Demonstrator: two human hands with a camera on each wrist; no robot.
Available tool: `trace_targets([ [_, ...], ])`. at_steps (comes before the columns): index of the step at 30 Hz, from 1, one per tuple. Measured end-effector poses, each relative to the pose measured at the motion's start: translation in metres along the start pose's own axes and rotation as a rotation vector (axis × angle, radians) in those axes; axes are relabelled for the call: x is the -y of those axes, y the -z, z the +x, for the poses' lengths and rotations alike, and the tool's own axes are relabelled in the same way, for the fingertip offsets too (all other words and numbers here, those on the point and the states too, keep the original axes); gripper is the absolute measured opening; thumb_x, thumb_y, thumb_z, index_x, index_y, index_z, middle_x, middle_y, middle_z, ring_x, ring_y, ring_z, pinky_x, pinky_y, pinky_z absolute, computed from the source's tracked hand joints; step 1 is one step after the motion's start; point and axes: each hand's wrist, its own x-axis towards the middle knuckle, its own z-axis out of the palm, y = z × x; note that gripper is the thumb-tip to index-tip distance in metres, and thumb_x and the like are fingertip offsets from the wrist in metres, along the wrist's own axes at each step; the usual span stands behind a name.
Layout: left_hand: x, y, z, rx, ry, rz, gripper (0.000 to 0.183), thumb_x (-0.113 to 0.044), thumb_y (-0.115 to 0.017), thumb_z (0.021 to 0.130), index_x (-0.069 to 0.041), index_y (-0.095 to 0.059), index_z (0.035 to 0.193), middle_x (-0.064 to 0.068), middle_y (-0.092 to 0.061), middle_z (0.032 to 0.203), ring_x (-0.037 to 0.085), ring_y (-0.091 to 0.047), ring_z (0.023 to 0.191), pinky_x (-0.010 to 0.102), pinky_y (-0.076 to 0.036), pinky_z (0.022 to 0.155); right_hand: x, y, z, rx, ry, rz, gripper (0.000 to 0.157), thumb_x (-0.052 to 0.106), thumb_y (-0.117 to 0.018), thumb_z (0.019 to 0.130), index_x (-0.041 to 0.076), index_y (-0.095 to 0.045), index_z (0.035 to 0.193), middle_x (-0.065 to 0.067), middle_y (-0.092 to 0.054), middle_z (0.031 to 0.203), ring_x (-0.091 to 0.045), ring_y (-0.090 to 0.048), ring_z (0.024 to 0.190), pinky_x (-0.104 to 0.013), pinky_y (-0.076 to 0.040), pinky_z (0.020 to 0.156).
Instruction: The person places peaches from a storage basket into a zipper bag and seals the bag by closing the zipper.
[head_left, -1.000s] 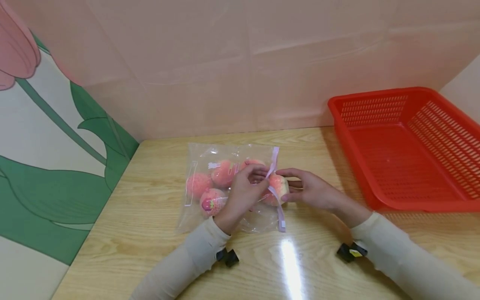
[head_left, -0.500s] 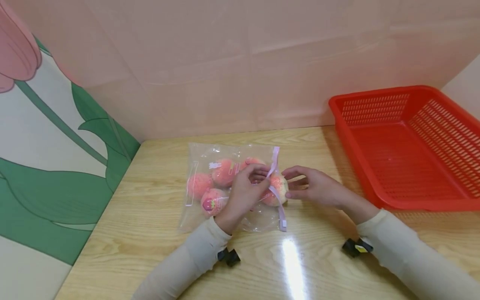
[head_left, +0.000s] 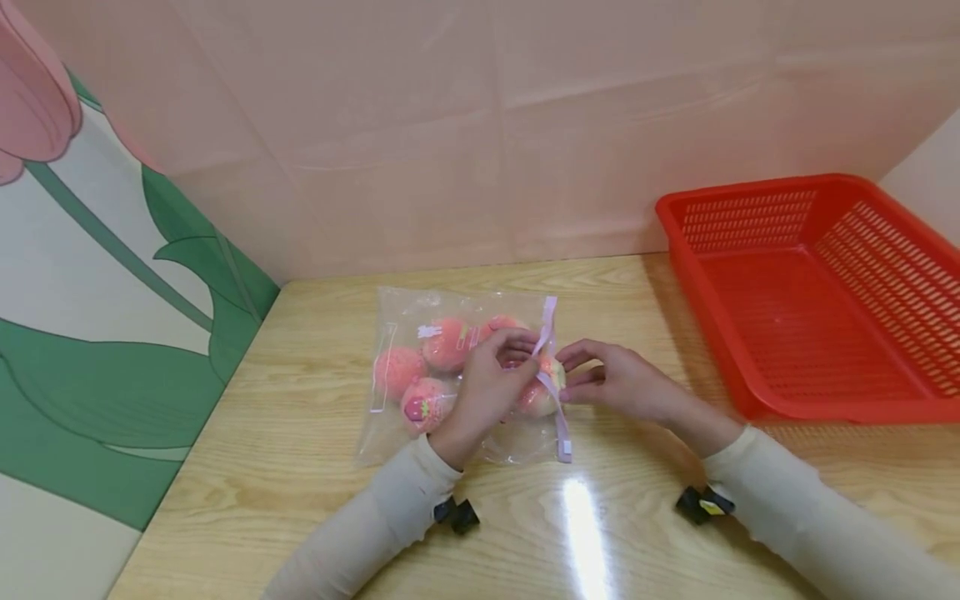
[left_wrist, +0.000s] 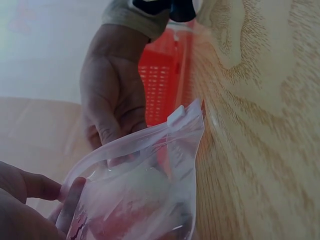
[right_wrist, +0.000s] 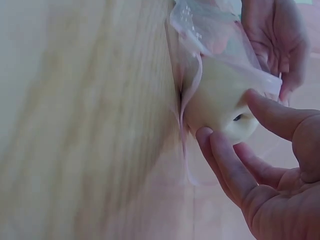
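A clear plastic zip bag (head_left: 510, 442) with a lilac zip strip (head_left: 550, 317) and a white slider (left_wrist: 176, 118) lies on the table. Several pink round fruits that look like peaches (head_left: 399, 372) are inside it. At the bag's mouth sits a pink and cream peach (right_wrist: 215, 100), its dark stem hollow facing out, mostly within the plastic. My left hand (head_left: 491, 379) pinches the upper edge of the mouth and holds it raised. My right hand (head_left: 618, 379), fingers spread and fairly straight, touches the peach's outer end with its fingertips (right_wrist: 257, 100).
To the right stands a red plastic basket (head_left: 720, 325) with slotted sides. A pink sheet (head_left: 390, 167) hangs behind the wooden table (head_left: 300, 375). On the left is a wall with painted tulips (head_left: 90, 392). Small black devices (head_left: 456, 515) sit at both wrists.
My right hand drew slightly back from the peach, then came leftward against it again. The peach has shifted left, deeper into the bag's mouth. My left hand keeps its hold on the edge.
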Motion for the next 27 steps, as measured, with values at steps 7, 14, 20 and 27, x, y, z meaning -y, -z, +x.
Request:
trace_targets([
  [7,0.000,0.001,0.000,0.007,-0.010,-0.021,0.025,-0.001,-0.067,0.089,-0.002,-0.067,0.114,0.017,-0.069,0.110,0.026,-0.066,0.102,0.038,-0.055,0.095,0.003,-0.006,0.000,-0.004,0.021,-0.031,0.044,0.009,-0.072,0.089,0.001,-0.057,0.130,-0.022,-0.060,0.127,-0.031,-0.068,0.108,-0.027,-0.058,0.077],
  [14,-0.001,0.000,-0.001,0.009,-0.014,-0.012,0.026,0.000,-0.067,0.089,-0.001,-0.067,0.115,0.018,-0.069,0.110,0.028,-0.066,0.103,0.039,-0.055,0.095,0.001,0.001,-0.004,-0.033,0.012,-0.119,0.038,0.017,-0.074,0.089,0.005,-0.063,0.123,-0.017,-0.068,0.116,-0.027,-0.069,0.100,-0.029,-0.058,0.073],
  [20,-0.002,0.000,0.000,0.012,-0.022,0.000,0.026,0.001,-0.066,0.089,-0.001,-0.066,0.115,0.018,-0.069,0.110,0.028,-0.066,0.103,0.038,-0.055,0.095,0.000,0.006,-0.006,-0.011,0.057,-0.093,0.031,0.009,-0.069,0.092,-0.002,-0.064,0.120,-0.018,-0.073,0.109,-0.025,-0.070,0.100,-0.023,-0.058,0.077],
  [27,-0.001,0.000,0.000,0.013,-0.033,-0.009,0.025,0.001,-0.066,0.089,0.000,-0.067,0.114,0.019,-0.069,0.109,0.029,-0.067,0.102,0.038,-0.056,0.095,0.002,0.007,-0.008,0.040,0.094,0.014,0.026,0.003,-0.059,0.096,-0.008,-0.058,0.121,-0.025,-0.070,0.115,-0.029,-0.069,0.107,-0.029,-0.059,0.086],
])
